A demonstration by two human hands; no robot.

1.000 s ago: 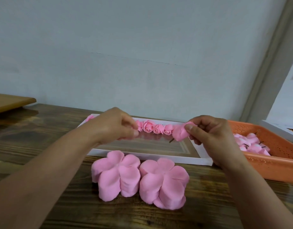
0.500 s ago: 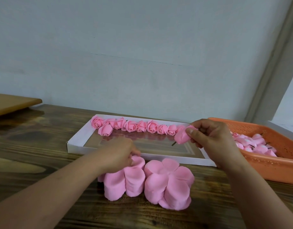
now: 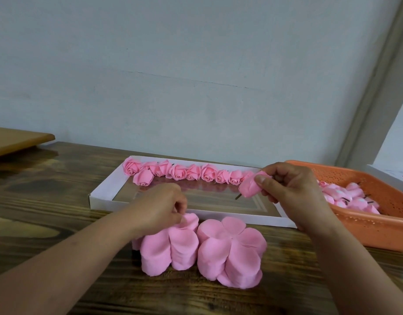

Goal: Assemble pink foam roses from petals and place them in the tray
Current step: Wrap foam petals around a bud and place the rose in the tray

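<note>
Two stacks of pink foam petals stand on the wooden table, the left stack (image 3: pixel 167 248) and the right stack (image 3: pixel 230 248). My left hand (image 3: pixel 160 208) pinches the top petal of the left stack. My right hand (image 3: pixel 289 189) holds a pink rose bud (image 3: pixel 248 188) with a short dark stem above the right end of the white tray (image 3: pixel 100 195). A row of finished pink roses (image 3: pixel 184 172) lines the tray's far side, one more in front at the left.
An orange perforated basket (image 3: pixel 373 226) with several pink buds on stems sits at the right, touching the tray's corner. A light wooden board (image 3: pixel 16 138) lies at the far left. A wall stands close behind the table.
My left hand came back from the roses in the tray to the left petal stack and now pinches its top petal. My right hand kept the bud almost still.
</note>
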